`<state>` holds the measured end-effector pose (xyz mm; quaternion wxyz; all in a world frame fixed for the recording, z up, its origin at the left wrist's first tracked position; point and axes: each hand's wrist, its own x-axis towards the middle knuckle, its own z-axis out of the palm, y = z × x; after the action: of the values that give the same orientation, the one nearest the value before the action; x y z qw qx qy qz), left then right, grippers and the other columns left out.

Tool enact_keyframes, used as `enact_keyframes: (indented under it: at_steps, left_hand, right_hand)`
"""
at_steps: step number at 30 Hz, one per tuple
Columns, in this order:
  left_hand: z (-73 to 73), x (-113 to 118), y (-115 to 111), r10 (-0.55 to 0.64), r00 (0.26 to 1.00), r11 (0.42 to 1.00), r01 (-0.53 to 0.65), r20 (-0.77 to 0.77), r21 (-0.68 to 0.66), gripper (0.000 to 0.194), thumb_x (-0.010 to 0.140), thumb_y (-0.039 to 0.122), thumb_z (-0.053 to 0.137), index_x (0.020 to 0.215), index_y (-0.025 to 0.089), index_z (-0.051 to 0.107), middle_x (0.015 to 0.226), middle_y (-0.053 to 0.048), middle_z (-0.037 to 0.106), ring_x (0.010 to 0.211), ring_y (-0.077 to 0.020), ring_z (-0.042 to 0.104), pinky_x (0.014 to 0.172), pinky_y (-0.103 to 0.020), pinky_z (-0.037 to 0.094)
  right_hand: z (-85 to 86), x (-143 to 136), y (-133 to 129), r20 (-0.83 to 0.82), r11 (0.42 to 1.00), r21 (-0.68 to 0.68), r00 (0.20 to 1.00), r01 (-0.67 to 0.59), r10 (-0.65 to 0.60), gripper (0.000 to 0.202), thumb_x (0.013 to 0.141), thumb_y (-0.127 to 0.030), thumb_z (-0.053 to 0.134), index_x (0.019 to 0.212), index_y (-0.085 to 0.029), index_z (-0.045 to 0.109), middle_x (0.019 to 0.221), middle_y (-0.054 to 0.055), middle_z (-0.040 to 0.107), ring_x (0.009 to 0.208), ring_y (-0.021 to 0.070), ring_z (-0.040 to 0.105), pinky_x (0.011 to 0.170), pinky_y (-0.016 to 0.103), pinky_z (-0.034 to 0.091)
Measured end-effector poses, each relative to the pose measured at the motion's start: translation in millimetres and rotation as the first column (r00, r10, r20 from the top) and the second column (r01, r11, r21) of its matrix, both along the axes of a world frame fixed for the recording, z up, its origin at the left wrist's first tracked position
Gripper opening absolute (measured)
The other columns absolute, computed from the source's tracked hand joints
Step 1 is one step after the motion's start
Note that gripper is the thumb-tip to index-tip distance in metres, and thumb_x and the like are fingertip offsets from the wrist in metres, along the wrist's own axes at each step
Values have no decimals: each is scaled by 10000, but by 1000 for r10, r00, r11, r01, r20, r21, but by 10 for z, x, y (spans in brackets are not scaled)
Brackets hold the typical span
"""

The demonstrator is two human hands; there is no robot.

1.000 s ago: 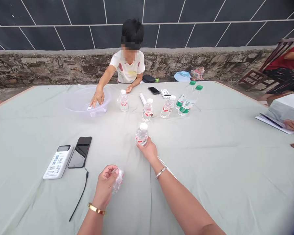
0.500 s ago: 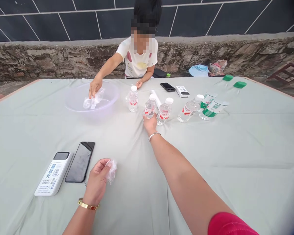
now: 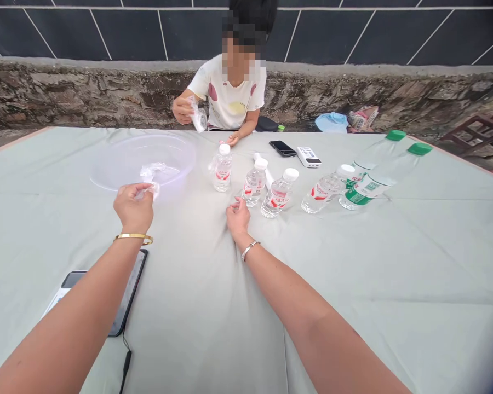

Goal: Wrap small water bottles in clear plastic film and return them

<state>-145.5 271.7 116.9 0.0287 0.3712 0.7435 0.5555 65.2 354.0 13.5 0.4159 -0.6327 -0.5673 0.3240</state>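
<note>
A crumpled piece of clear plastic wrap (image 3: 155, 190) is pinched in the fingers of my left hand (image 3: 133, 210), held at the near rim of a translucent plastic basin (image 3: 102, 169). More clear plastic (image 3: 152, 171) lies inside the basin. My right hand (image 3: 238, 218) rests by the table beside a small water bottle with a white cap (image 3: 253, 186). Its fingers are loosely curled and apart, with nothing seen in them. Another small water bottle (image 3: 278, 194) stands just to the right, and one more small bottle (image 3: 222, 169) is farther left.
Across the table a person (image 3: 234, 98) holds clear plastic (image 3: 198, 116) in one raised hand. To the right are another small bottle (image 3: 322, 191) and two larger green-capped bottles (image 3: 365, 189). A phone (image 3: 282, 148) and power bank (image 3: 309, 157) lie behind. My left forearm covers another phone (image 3: 127, 306).
My left hand has moved forward to the basin with the plastic wrap. My right hand has let go of the small bottle and drawn slightly back. The other person has lifted plastic from the basin.
</note>
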Motion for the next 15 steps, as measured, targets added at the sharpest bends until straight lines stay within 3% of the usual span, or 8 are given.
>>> enact_keyframes:
  at_steps: [2,5,7,8,10,12,15]
  left_hand:
    - [141,-186,310,28,978,998,-38,-207,-46,136,759,194,603,867,146,670,1078,-106,617,1074,-256,569,1032,-432,372]
    - [323,-396,642,-68,953,943,-35,-295,-332,264,794,229,612,1017,90,637,1224,-146,562,1264,-342,447,1069,-553,272]
    - [402,-440,677,-77,939,890,-86,-334,-447,417,813,319,612,1133,54,584,1324,-148,488,1352,-405,308,1053,-650,158]
    - [423,-420,618,-67,930,889,-109,-363,-444,472,817,356,607,1173,50,559,1365,-142,449,1373,-421,251,1042,-675,111]
    - [417,-284,341,-77,907,936,-77,-413,-344,486,816,371,606,1205,85,545,1416,-115,405,1398,-399,207,1064,-657,87]
    - [330,-24,-109,-114,920,969,20,-375,-245,399,781,325,647,1136,149,602,1415,-96,432,1401,-359,240,1112,-594,124]
    - [39,495,-913,-293,938,944,253,-184,-213,288,768,351,649,1042,264,659,1372,-51,504,1366,-314,341,1145,-521,187]
  right_hand:
    - [6,-140,164,-7,999,47,1000,18,-18,557,779,-217,517,1322,-136,421,1220,132,543,881,180,601,943,352,437]
    - [-17,-355,414,-11,992,110,998,68,-67,708,770,-254,594,1400,-134,295,1379,186,405,1171,242,500,1037,389,367]
    - [-26,-474,564,-2,985,133,994,105,-106,771,762,-284,634,1416,-146,249,1420,191,360,1320,273,358,1085,428,306]
    - [-21,-521,635,5,984,136,993,118,-120,797,757,-298,652,1419,-149,234,1432,191,346,1356,279,306,1099,440,281]
    - [10,-588,767,20,984,123,991,130,-134,842,741,-321,688,1419,-144,220,1444,193,333,1373,282,280,1104,435,270]
    - [63,-617,869,37,990,80,992,120,-123,839,737,-328,703,1407,-129,239,1417,187,380,1333,277,347,1084,408,296]
    - [144,-591,884,64,997,8,995,81,-82,745,770,-324,671,1372,-105,290,1314,157,503,1196,252,483,1020,390,348]
